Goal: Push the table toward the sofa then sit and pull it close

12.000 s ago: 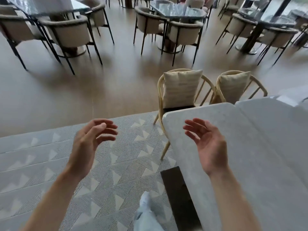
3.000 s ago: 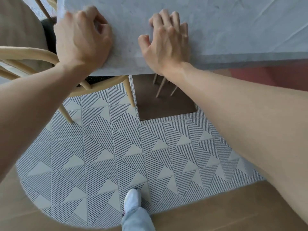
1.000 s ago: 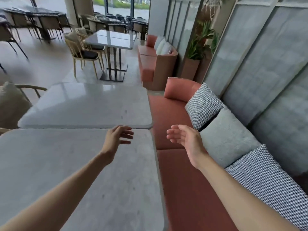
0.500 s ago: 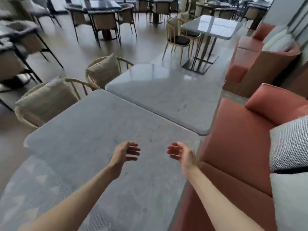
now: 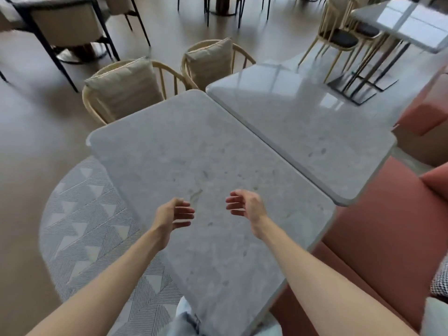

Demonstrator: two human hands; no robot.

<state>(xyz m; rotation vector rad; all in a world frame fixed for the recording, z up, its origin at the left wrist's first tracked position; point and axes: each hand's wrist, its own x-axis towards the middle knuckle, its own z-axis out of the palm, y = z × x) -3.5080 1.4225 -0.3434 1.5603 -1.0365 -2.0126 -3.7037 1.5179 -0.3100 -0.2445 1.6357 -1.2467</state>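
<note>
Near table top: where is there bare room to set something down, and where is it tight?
The whole near table top is bare, widest between the cushioned chair at its far edge and the two open hands, left hand and right hand, held above it. It is tight along the seam with the second table and at the sofa edge.
</note>
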